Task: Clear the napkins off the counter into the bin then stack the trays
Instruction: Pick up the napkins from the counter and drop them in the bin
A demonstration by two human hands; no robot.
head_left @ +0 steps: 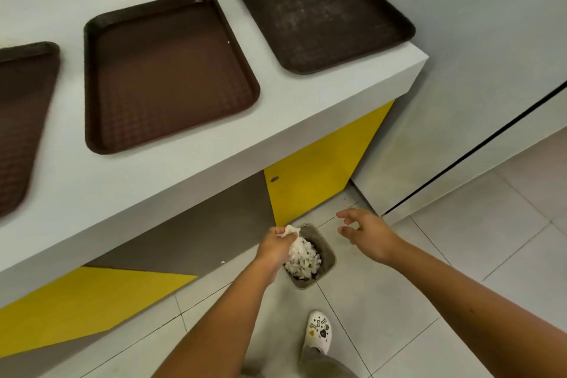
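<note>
The left hand [274,244] pinches a crumpled white napkin [291,232] between curled fingers and thumb, right over the near-left rim of the bin [329,259]. The napkin hangs down as a wrinkled wad, and its lower end blends into the pile [302,262] of crumpled white paper with dark flecks that fills the bin. The small grey-tan bin stands on the tiled floor [429,270], just in front of the yellow panel [319,159] under the counter [306,120]. The right hand [371,238] holds nothing, its fingers apart and loosely bent, in the air to the right of the bin. Three brown trays lie flat and apart on the white counter: left tray [18,120], middle tray [165,70] and the scuffed right tray [322,12]. A white clog [317,334] stands near the bin.
</note>
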